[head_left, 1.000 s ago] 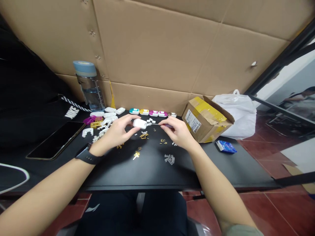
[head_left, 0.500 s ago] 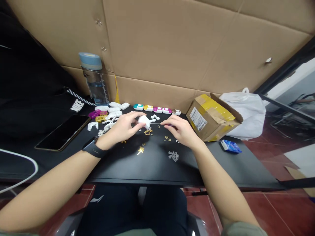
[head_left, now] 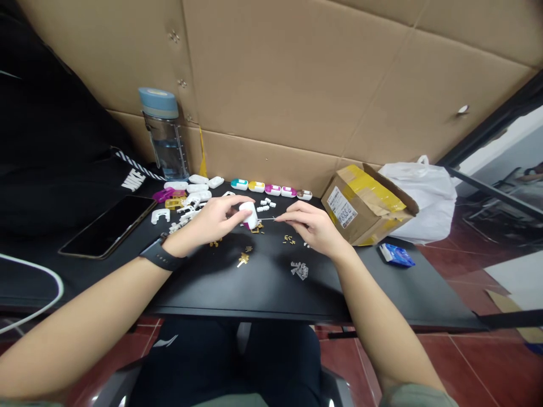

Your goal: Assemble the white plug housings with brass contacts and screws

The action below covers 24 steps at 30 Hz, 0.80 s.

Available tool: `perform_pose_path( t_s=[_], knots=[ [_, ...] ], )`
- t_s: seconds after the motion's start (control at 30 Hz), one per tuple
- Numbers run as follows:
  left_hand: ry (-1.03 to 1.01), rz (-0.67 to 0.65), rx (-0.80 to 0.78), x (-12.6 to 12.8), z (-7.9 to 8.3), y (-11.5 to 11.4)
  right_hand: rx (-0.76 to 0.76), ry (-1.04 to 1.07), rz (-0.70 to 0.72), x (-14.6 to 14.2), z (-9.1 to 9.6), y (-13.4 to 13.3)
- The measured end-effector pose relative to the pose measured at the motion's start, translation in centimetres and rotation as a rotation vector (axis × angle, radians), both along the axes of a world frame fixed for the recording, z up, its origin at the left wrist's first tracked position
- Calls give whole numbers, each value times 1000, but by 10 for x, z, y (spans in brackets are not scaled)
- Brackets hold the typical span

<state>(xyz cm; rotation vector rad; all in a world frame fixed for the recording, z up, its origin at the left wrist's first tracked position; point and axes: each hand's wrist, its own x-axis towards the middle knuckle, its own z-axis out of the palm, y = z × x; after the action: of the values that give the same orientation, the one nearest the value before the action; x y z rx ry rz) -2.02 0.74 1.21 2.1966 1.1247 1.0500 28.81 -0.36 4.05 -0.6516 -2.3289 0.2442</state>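
My left hand [head_left: 223,217] pinches a small white plastic case [head_left: 248,212] with a magenta patch at its lower edge. My right hand [head_left: 311,225] grips what looks like a slim screwdriver [head_left: 266,219]; its thin metal shaft points left and reaches the case's right side. Fingers hide the handle, and I cannot tell whether the tip enters the case. Just below the case lie small brass parts [head_left: 257,228]. Tiny brass pins [head_left: 289,239], clear plastic pieces [head_left: 300,270] and more brass pieces [head_left: 243,259] are spread nearer to me. Small white blocks [head_left: 266,203] sit behind the shaft.
A row of white cases with coloured windows [head_left: 272,189] lines the back. White shells [head_left: 197,196], a phone [head_left: 108,226] and a water bottle [head_left: 164,135] stand or lie to the left. At right are a cardboard box [head_left: 369,203], a plastic bag [head_left: 419,198] and a blue packet [head_left: 397,255].
The white case has turned in my left hand, so its magenta part now shows underneath. My right hand and the shaft have dropped slightly.
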Motion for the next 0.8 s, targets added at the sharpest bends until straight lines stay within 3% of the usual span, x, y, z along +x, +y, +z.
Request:
perform_pose_path(
  t_s=[0.13,0.4,0.63,0.8],
  knots=[
    [48,-26,-57,-2,0,2,-16,-1,8,-3,-2,-1],
    [-83,-34,-171,-1,5,-1,-25,-23,-8,1,1,-1],
    [-215,-72,-110,1,2,-3,2,-65,-67,2,6,-5],
    [-273,-100,-55,0,0,-3,-129,-77,-170,-1,10,-11]
  ],
)
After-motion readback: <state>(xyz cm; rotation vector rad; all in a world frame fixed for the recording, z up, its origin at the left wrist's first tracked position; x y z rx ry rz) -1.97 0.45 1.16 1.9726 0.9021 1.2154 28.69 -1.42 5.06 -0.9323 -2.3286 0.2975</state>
